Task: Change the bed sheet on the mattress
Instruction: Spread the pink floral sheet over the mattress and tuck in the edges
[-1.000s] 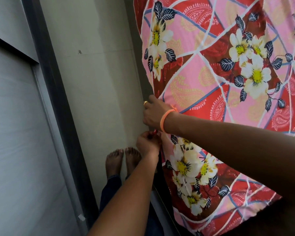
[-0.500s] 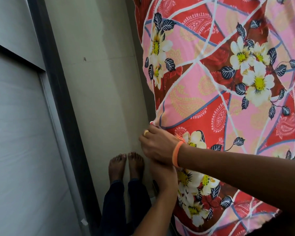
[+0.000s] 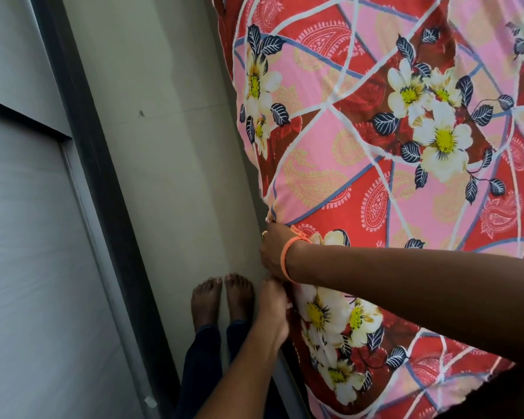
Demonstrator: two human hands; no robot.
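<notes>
bed sheet (image 3: 375, 182): red and pink cloth with white flowers, dark blue leaves and paisley, crossed by white and blue lines. fills the right half of the view, draped over a raised bulk; its left edge hangs beside the floor strip, its lower hem ragged at bottom right. whether the mattress lies beneath it cannot be told.

wall panel (image 3: 28, 237): grey, smooth, far left, with a seam across it.

floor (image 3: 170, 176): pale tiles, a narrow strip between frame and sheet; one small dark speck on it.

dark frame (image 3: 103, 207): a black band running diagonally from top left to bottom centre, between wall panel and floor.

right hand (image 3: 274, 252): arm reaches in from the right across the sheet; fingers curled over the sheet's left edge, gripping it. a ring shows on one finger.

left hand (image 3: 274, 303): arm rises from bottom centre; hand just under the right one and touching it, fingers tucked into the sheet's edge, pinching the cloth.

feet (image 3: 221, 300): two bare feet side by side on the floor, just left of the left hand, dark trouser legs below them.

wristband (image 3: 286, 258): orange, on the right wrist.
</notes>
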